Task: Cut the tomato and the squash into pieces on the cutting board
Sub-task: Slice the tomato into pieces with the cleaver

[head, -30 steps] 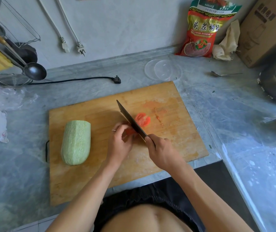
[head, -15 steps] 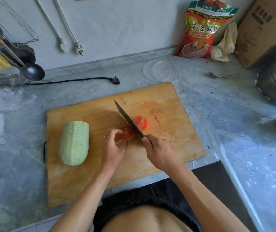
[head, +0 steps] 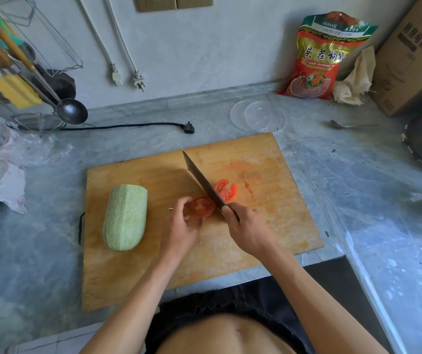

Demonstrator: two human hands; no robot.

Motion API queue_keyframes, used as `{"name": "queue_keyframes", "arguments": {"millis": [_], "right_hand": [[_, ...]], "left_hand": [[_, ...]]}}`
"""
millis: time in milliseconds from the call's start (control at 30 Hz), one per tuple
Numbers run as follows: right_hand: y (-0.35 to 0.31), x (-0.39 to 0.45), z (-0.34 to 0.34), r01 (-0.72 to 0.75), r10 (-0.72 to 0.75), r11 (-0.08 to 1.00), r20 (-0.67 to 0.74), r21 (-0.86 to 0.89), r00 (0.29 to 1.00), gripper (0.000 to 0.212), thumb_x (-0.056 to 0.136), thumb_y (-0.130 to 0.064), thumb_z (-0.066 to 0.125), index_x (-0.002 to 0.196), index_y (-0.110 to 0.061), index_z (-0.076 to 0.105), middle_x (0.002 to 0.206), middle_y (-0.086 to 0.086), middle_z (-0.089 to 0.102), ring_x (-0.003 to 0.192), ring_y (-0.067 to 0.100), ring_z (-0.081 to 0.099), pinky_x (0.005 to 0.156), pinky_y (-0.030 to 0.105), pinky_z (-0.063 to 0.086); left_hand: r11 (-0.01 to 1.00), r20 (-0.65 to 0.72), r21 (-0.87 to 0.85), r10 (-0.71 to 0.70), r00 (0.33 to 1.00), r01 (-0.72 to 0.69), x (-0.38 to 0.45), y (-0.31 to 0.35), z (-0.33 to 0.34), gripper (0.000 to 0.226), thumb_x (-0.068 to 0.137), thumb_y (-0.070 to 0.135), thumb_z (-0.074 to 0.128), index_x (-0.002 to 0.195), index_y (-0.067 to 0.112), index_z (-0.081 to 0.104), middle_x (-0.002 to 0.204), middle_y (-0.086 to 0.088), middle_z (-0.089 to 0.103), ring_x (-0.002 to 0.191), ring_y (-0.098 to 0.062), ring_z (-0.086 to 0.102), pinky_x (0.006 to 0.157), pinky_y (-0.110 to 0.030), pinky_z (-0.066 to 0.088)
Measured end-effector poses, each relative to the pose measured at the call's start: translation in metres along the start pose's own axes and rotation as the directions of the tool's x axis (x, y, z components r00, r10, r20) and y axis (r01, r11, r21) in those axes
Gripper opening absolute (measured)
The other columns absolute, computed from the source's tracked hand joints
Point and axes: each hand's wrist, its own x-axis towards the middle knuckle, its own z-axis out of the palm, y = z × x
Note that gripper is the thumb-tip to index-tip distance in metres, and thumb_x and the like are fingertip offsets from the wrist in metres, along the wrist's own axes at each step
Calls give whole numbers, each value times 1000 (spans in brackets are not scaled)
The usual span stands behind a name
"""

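Soft daylight, wide-angle edge distortion

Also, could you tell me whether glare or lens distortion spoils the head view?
Head view: wide-angle bowing bends the wooden cutting board edges; daylight glare washes the grey marble counter at right; the red tomato piece and dark cleaver stay sharp.

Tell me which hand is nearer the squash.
Left. The left hand holds the tomato piece just right of the squash; the right hand, gripping the knife, is farther right.
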Motion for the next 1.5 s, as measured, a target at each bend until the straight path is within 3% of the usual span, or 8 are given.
{"name": "queue_keyframes", "arguments": {"millis": [167,267,400,567,867,1000,1200,1500], "right_hand": [[-6,-12,-17,4,-6,997,20,82,1000,35,105,-36,39,83,-15,57,62,13,53,52,21,44,52,36,35],[-9,-23,-28,4,0,990,-30,144,1000,35,105,-36,38,90,-13,60,67,20,58,49,16,42,46,33,35],[-6,-30,-35,-22,43,985,-121,173,992,34,105,-38,37,94,-18,62,67,19,57,54,33,49,46,39,42],[2,-34,-36,-103,140,969,-157,225,978,36,104,-39,37,84,-18,59,66,17,59,46,11,45,46,36,44],[9,-40,-39,-189,248,939,-183,288,951,35,104,-38,38,90,-16,61,60,7,55,44,12,46,43,34,44],[12,-43,-41,-209,285,921,-202,329,937,37,105,-37,38,94,-12,62,60,6,53,45,12,45,43,33,44],[15,-42,-42,-237,320,909,-209,343,924,37,104,-40,38,90,-14,61,61,5,55,43,10,45,40,29,46],[23,-37,-41,-247,333,901,-202,358,921,35,104,-39,39,93,-16,63,62,7,58,42,10,47,39,29,46]], "left_hand": [[993,-23,119,15,1000,-12,5,-1,-1,58,70,54,81,116,38,50,101,13,68,93,-10,66,78,-40,56],[963,-32,262,81,996,-69,1,6,-5,57,72,49,82,117,26,56,98,6,70,89,-16,66,73,-36,55],[961,-57,270,69,996,-51,0,21,-15,59,76,49,79,123,19,60,113,3,68,103,-14,62,82,-26,48],[961,28,239,138,990,-141,15,40,-20,39,81,31,78,116,21,65,117,3,65,112,-15,58,93,-27,44],[721,552,537,93,829,-439,76,81,25,74,72,10,69,142,19,47,139,-8,47,126,-29,51,99,-38,49],[531,636,657,-12,771,-534,94,85,39,69,76,19,68,142,23,46,129,-7,50,113,-30,59,88,-40,54],[718,456,553,164,875,-423,96,83,48,64,70,9,77,131,9,55,120,-15,49,106,-36,55,81,-39,50],[756,398,537,164,902,-375,77,72,46,60,78,25,78,132,18,53,124,-10,51,113,-34,54,84,-37,48]]}}
